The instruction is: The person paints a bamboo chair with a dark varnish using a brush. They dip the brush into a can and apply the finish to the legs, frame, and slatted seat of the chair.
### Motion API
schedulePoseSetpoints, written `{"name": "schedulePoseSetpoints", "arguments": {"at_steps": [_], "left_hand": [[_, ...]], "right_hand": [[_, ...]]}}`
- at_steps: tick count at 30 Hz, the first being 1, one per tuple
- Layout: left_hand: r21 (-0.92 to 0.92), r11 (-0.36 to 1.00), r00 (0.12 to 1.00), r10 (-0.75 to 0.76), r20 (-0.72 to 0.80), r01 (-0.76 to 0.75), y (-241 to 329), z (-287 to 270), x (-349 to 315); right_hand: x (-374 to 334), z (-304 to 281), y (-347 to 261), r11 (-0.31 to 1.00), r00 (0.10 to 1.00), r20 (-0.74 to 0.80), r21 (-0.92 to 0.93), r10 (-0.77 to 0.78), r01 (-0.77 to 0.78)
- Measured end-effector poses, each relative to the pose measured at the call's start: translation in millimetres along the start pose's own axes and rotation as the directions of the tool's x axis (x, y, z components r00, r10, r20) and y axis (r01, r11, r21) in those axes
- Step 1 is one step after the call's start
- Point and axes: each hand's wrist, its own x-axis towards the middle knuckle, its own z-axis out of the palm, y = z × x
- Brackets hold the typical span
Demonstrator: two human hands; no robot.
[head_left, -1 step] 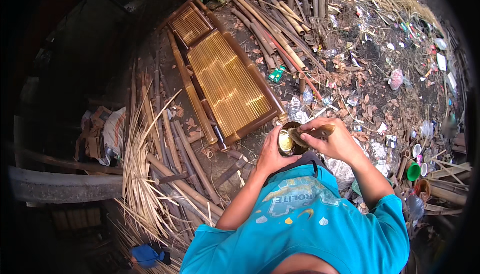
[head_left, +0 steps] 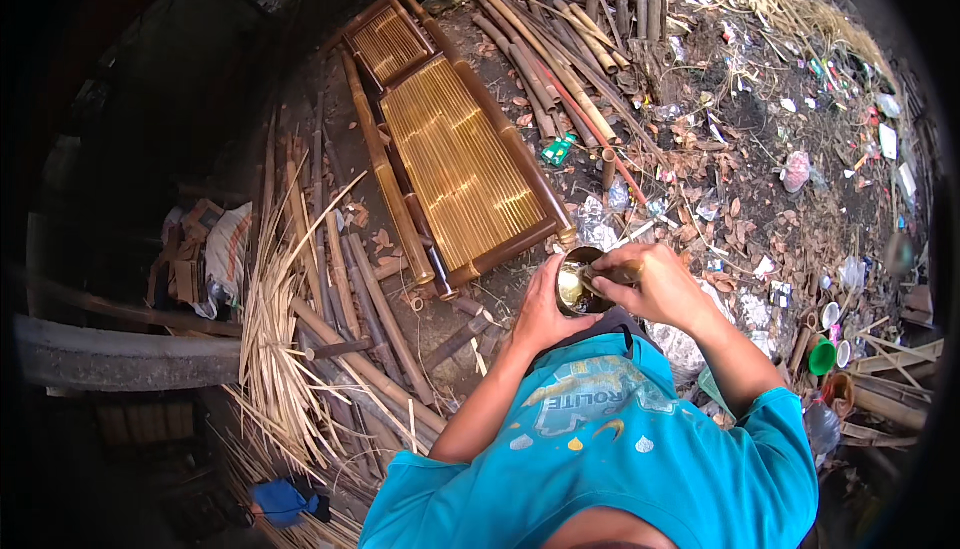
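My left hand (head_left: 540, 311) is wrapped around the side of a small round tin (head_left: 572, 287), held in front of my waist with its mouth facing up. Pale yellow and shiny tones show inside it. My right hand (head_left: 655, 287) grips a brush (head_left: 632, 268) over the tin's right side. Only a bit of its brown handle shows; the bristles are hidden by my fingers and the tin. Beyond the tin, to the left, lies a long bamboo panel (head_left: 460, 164) with glossy slats and a dark frame, apart from both hands.
Bamboo poles (head_left: 575, 59) lie at the back, and more cut poles (head_left: 375, 319) lie left of me. A heap of thin bamboo strips (head_left: 285, 349) is beside them. Litter and dry leaves cover the ground at right, with a green cup (head_left: 822, 356) among them.
My right hand has tilted the brush: its handle stuck out to the right before and now shows shorter, between my fingers. My left hand keeps hold of the tin. The view has shifted slightly.
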Motion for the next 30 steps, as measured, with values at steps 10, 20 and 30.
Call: {"name": "schedulePoseSetpoints", "arguments": {"at_steps": [10, 20, 30], "left_hand": [[-0.007, 0.956, 0.941, -0.29, -0.177, 0.293, 24, 24, -31], [-0.043, 0.911, 0.893, -0.411, -0.184, 0.41, 25, 54, -3], [-0.062, 0.925, 0.92, -0.379, -0.102, 0.374, -36, 36, 47]], "right_hand": [[22, 58, 46, 0.982, 0.901, 0.429, -0.134, -0.063, 0.133], [50, -3, 75, 0.984, 0.909, 0.377, 0.084, -0.178, 0.157], [106, 26, 104, 0.973, 0.926, 0.347, 0.217, -0.152, 0.079]]}}
